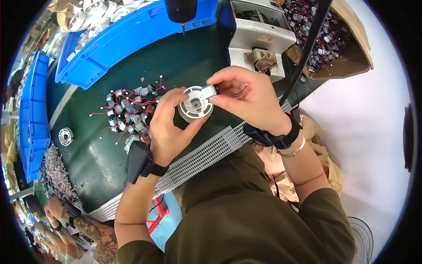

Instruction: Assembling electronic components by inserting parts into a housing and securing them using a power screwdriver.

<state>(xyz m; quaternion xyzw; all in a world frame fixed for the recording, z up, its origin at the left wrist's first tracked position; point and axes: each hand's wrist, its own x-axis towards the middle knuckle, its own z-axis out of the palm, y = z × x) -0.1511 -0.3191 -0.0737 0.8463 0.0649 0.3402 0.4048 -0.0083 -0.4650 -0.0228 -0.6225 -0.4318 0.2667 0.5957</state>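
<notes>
My left hand point(170, 119) is closed round the side of a round white plastic housing point(192, 115), its open face turned up to show an inner ring with holes. Between the thumb and fingers of my right hand point(246, 97) is a small silver motor point(209, 91) with red wires trailing toward the palm. The motor sits at the housing's right rim; whether the two touch, I cannot tell. Beside my left hand lies a pile of similar small motors point(132, 108) with red wires and white connectors.
Blue bins point(110, 48) line the far and left sides, one with white parts. Another white housing point(66, 136) lies left, near a heap of small screws point(57, 171). A power driver point(181, 11) hangs overhead. A metal machine point(261, 39) and a cardboard box point(351, 66) of motors stand far right.
</notes>
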